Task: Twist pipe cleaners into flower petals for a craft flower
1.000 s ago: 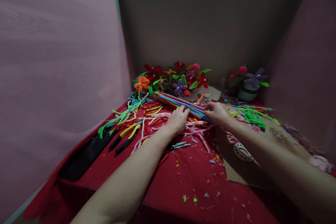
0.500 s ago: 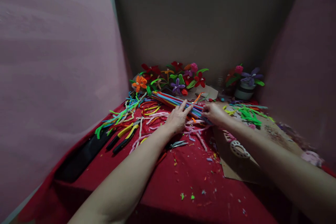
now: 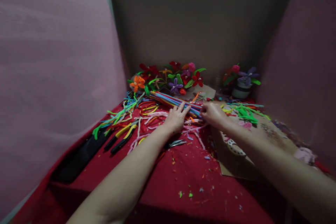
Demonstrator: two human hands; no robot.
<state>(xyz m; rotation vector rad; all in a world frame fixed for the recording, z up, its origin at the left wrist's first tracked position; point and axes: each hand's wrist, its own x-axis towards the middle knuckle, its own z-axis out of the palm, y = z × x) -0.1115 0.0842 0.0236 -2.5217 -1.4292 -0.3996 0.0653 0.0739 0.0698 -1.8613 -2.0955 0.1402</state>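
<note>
A bundle of long pipe cleaners (image 3: 168,98) in blue, red, yellow and purple lies slanted across the middle of the table. My left hand (image 3: 176,119) rests on the bundle from the near side, its fingers stretched out and a little apart. At the bundle's right end, my right hand (image 3: 212,113) is closed with thumb and fingers pinched at the pipe cleaner tips; how many it grips is hidden. Loose pink pipe cleaners (image 3: 199,140) lie beneath and in front of the hands. Small scissors (image 3: 177,143) sit just below my left wrist, handles partly covered by the forearm.
Yellow-black pliers (image 3: 123,141) and a black flat object (image 3: 78,159) lie at left, beside tangled pipe cleaners (image 3: 126,112). Pipe-cleaner flowers (image 3: 175,85) stand behind, with a flower pot (image 3: 241,89) at right. Cardboard (image 3: 231,166) lies under my right forearm. Scraps dot the red cloth (image 3: 162,189).
The whole view has shifted slightly, so things sit a little further left. Both hands stay at the bundle, with the right hand still pinching at its end.
</note>
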